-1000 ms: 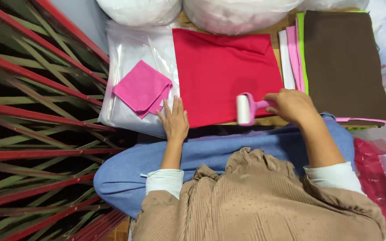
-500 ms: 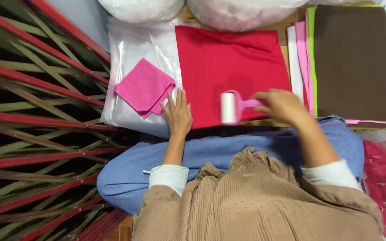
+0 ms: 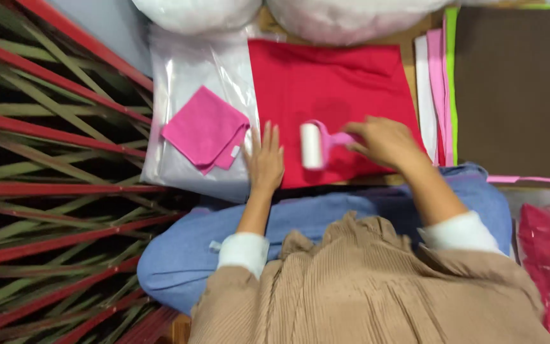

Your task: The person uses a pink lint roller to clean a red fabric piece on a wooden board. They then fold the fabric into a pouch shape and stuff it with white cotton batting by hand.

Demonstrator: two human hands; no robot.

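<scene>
You are sitting with your knees drawn close under the work, and nearest to you your left hand (image 3: 264, 159) is lying flat, fingers spread open, pinning the near left corner of the red cloth (image 3: 332, 95). Your right hand (image 3: 386, 141) is curling its fingers closed around the pink handle of the lint roller (image 3: 313, 146), whose white drum is resting on the cloth's near edge, just beside your left fingertips.

The roller is working very close to that pinning hand, so the sticky drum is risking a run onto your fingers. It is also sitting right at the near hem, where the tacky sheet is likely to grab the edge and lift or fold it instead of rolling clean. If your left hand is easing its pressure, the cloth is liable to bunch and slide.

To the left, the folded pink cloth (image 3: 206, 130) is lying on a clear plastic bag (image 3: 186, 70), well apart from the roller. Farther right, a brown sheet (image 3: 510, 83) is topping a stack of pink, white and green layers; a wide stroke is risking a snag on its edges. Beyond, white stuffed bags (image 3: 345, 16) are crowding the far edge.
</scene>
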